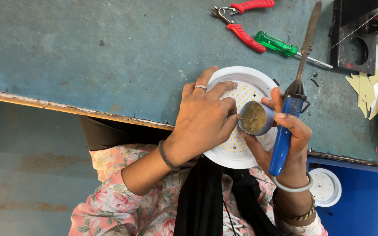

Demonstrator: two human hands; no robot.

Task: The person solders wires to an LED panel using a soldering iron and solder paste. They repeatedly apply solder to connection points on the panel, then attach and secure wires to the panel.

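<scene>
At the centre of the frame a round white LED downlight [241,118] lies face up on the worn blue-green desk [110,52], overhanging its near edge so that it sits close to the person's body. The left hand [204,118] presses down on the lamp's left half, its fingers bent and spread over the dotted LED board, which pins the lamp flat; the fingertips also touch a small round tin of brownish soldering paste [254,118] resting on the board. The right hand [285,131] is closed around two things at once: its thumb and forefinger steady the tin from the right, while the blue handle of a soldering iron [292,105] lies gripped in the palm, the long dark shaft pointing toward the upper right of the frame, away from the lamp and the fingers. Well apart, at the upper centre, lie red-handled pliers [241,22] and, just beside them, a green-handled screwdriver [278,43]. At the right edge is a heap of pale cardboard offcuts [372,87], and at the lower right a blue tray [364,196] holds another, smaller white lamp [324,188].
</scene>
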